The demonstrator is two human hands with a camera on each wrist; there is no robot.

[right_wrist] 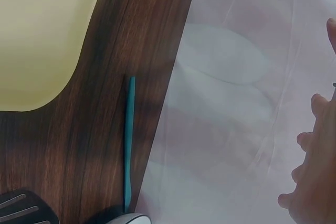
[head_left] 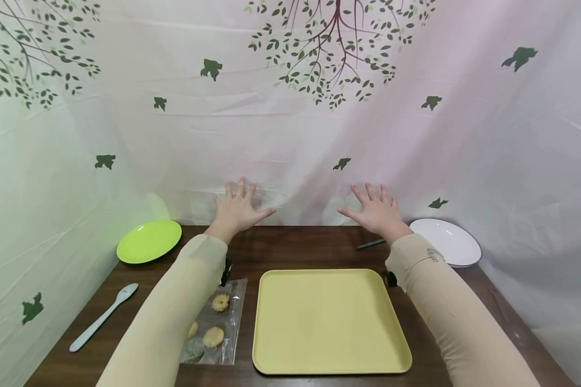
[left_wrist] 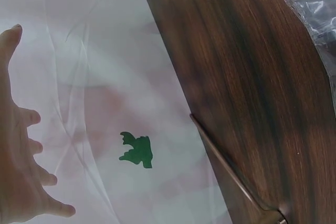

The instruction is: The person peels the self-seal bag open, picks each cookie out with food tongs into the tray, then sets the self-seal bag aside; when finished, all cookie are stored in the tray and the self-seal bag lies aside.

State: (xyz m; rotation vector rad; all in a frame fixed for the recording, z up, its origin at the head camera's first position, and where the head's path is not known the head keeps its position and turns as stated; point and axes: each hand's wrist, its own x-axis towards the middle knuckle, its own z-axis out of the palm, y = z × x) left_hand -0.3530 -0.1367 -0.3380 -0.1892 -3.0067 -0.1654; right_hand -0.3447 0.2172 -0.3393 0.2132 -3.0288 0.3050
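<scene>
The left hand (head_left: 237, 212) and the right hand (head_left: 375, 212) are spread wide before the printed curtain (head_left: 281, 134), holding nothing. The yellow tray (head_left: 330, 322) lies between the left sleeve (head_left: 164, 317), partly hiding the cookie bag (head_left: 233, 320), and the right sleeve (head_left: 457, 303), covering some of the white plate (head_left: 447, 242). The right wrist view cuts off a slotted utensil (right_wrist: 23, 208).

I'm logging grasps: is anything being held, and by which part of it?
Nothing is held: the left grip and the right grip are both spread wide and empty.
</scene>
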